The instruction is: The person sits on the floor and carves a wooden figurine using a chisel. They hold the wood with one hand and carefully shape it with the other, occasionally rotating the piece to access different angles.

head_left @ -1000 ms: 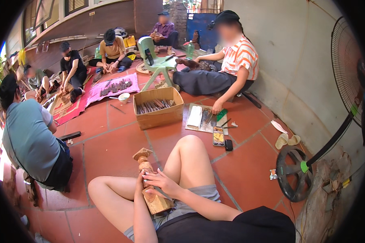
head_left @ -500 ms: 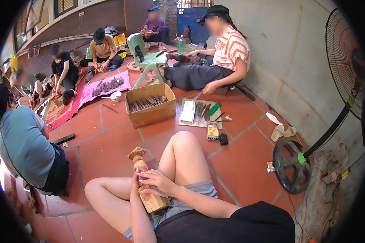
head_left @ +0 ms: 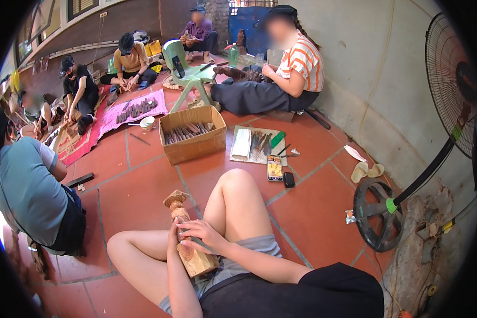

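A pale carved wooden piece, with a square block base and a narrow stepped top, leans across my lap between my bare legs. My left hand is closed around its middle from the left side. My right hand lies over the same stretch from the right, its fingers bent across the wood and its fingertips close to my left hand. Whether something small sits under the right fingers, I cannot make out. The top of the carving points away from me, above my hands.
Ahead stands a cardboard box full of carving tools. A board beside it bears more tools and a white cloth; a phone lies at its near edge. A standing fan is at right. Several people sit around, one in a striped shirt.
My view has shifted slightly, while my hands keep nearly the same hold on the carving. The person in the striped shirt has drawn a hand back from the tool board towards their chest.
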Tool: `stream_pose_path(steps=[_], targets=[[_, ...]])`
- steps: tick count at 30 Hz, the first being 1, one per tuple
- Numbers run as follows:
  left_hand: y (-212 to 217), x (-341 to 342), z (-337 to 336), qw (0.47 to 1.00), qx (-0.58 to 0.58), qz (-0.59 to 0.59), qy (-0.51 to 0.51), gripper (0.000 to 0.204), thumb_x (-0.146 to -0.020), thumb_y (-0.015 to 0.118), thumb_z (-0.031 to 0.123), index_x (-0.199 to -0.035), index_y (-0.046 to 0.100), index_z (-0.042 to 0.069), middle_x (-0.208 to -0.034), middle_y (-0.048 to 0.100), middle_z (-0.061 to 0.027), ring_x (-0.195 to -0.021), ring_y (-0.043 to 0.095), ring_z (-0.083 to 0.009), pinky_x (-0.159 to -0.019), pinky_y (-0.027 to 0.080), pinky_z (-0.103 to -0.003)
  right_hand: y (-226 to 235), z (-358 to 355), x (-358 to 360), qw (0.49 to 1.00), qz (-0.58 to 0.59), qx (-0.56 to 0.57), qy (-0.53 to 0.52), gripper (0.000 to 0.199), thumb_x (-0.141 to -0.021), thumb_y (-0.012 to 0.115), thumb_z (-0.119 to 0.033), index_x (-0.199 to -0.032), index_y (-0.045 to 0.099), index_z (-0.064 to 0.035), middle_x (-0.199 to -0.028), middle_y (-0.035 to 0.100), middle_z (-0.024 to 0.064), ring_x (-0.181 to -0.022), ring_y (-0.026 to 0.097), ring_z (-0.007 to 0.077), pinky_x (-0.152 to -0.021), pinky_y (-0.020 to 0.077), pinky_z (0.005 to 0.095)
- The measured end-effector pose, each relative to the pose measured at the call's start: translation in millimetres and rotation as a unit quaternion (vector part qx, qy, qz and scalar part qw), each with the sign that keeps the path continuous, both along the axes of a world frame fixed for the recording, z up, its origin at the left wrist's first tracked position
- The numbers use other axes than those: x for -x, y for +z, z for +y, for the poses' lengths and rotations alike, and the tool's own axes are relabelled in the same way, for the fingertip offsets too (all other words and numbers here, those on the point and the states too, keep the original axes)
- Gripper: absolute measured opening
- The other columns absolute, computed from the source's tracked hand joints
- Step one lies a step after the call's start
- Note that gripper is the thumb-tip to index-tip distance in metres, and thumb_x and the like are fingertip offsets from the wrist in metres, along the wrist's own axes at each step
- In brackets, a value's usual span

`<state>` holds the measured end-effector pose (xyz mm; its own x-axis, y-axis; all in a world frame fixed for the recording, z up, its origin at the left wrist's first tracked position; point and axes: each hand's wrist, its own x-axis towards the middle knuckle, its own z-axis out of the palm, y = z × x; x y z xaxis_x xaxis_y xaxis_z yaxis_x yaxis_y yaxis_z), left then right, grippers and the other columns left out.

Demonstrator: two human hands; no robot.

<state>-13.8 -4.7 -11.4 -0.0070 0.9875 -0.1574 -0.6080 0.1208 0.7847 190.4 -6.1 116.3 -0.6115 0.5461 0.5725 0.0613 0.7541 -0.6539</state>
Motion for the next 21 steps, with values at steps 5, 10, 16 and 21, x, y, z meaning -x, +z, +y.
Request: stream_pose_path(steps=[5, 10, 16, 21], targets=[[4.2, -5.8, 3.0, 0.999, -0.018, -0.024, 0.018, 0.036, -0.097, 0.051, 0.040, -0.115, 0.056, 0.010, -0.104, 0.062, -0.0046, -0.093, 0.062, -0.0158, -0.080, 0.052, -0.030, 1.4, 3.1, 0.0, 1.000, 0.022, 0.018, -0.002, 0.019, -0.086, 0.069, -0.022, -0.097, 0.070, -0.0070, -0.124, 0.064, 0.0065, -0.117, 0.055, 0.0241, -0.100, 0.0406, 0.0390], [9.6, -5.5, -0.3, 0.999, -0.010, -0.036, 0.001, 0.035, -0.097, 0.051, 0.040, -0.115, 0.056, 0.010, -0.103, 0.062, -0.0051, -0.093, 0.062, -0.0153, -0.080, 0.052, -0.030, 0.3, 2.7, -2.0, 1.000, 0.016, 0.017, 0.007, 0.021, -0.086, 0.068, -0.020, -0.102, 0.069, -0.0063, -0.126, 0.062, 0.0082, -0.119, 0.054, 0.0264, -0.100, 0.0397, 0.0406], [11.3, -8.3, -1.1, 0.999, -0.036, -0.019, 0.008, 0.034, -0.096, 0.052, 0.042, -0.110, 0.058, 0.011, -0.097, 0.063, -0.0045, -0.085, 0.063, -0.0151, -0.072, 0.053, -0.028, -0.8, 1.9, -2.8, 1.000, 0.011, 0.023, 0.014, 0.021, -0.087, 0.068, -0.018, -0.103, 0.069, -0.0056, -0.127, 0.061, 0.0093, -0.119, 0.053, 0.0275, -0.100, 0.0398, 0.0413], [17.1, -9.9, 0.9, 1.000, -0.022, -0.020, 0.009, 0.032, -0.095, 0.053, 0.043, -0.103, 0.059, 0.013, -0.088, 0.063, -0.0027, -0.073, 0.063, -0.0140, -0.060, 0.052, -0.026, -3.5, 2.3, -2.6, 1.000, 0.007, 0.016, -0.005, 0.019, -0.085, 0.068, -0.020, -0.101, 0.070, -0.0085, -0.128, 0.062, 0.0037, -0.120, 0.053, 0.0232, -0.101, 0.0386, 0.0387]])
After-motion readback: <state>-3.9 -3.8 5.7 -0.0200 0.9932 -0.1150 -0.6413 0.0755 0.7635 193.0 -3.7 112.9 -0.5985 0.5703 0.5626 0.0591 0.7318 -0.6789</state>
